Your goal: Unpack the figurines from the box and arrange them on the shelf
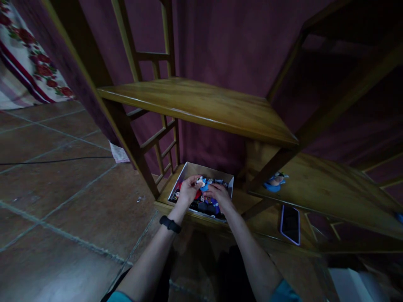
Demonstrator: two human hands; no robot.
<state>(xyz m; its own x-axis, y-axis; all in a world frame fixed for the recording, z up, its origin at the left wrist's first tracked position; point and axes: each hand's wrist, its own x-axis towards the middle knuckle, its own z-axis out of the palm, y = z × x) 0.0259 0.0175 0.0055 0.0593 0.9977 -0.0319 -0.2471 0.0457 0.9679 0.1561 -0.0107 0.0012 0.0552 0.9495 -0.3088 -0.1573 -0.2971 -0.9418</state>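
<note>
Both of my hands meet over a shallow box (190, 168) on the lowest shelf. Between them is a small blue and white figurine (203, 183). My left hand (189, 189), with a dark band on its wrist, pinches the white part. The fingers of my right hand (218, 194) close on the blue lower part. Beneath them the box holds several small figurines (206, 205) in red, blue, purple and black, partly hidden by my hands.
A wooden shelf board (201, 102) juts out above the box. On the right board stands another blue figurine (273, 183). Below it lies a phone (290, 224) with a purple edge. A shelf post (126, 138) rises left of the box, and a cable (56, 160) crosses the tiled floor.
</note>
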